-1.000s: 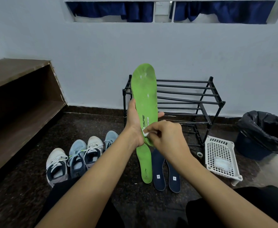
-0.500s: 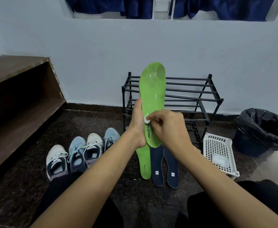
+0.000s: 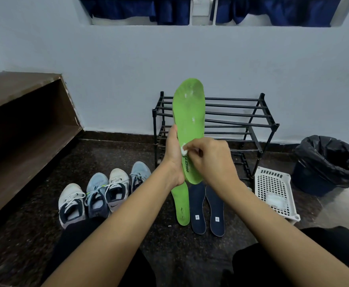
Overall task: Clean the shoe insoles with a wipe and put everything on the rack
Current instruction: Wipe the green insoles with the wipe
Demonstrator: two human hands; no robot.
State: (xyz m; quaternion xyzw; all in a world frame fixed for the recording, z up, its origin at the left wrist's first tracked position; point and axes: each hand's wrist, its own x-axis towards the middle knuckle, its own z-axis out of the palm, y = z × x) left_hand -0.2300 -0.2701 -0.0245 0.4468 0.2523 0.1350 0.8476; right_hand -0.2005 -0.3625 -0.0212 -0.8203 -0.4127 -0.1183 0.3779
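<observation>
My left hand [image 3: 174,154] grips a green insole [image 3: 190,117] upright by its lower left edge, in front of the black rack [image 3: 235,117]. My right hand [image 3: 210,160] pinches a small white wipe [image 3: 183,150] and presses it against the insole's lower half. White smears show near the insole's top. A second green insole [image 3: 182,206] and two dark blue insoles [image 3: 207,210] lie on the floor below my hands.
Several sneakers [image 3: 103,193] stand in a row on the dark floor at the left. A white plastic basket [image 3: 275,193] holding wipes sits at the right, beside a bin with a black bag [image 3: 326,162]. A brown wooden shelf [image 3: 20,125] runs along the left wall.
The green insole has been tilted and shifted slightly right. My right hand with the wipe has moved up along the insole from its heel area.
</observation>
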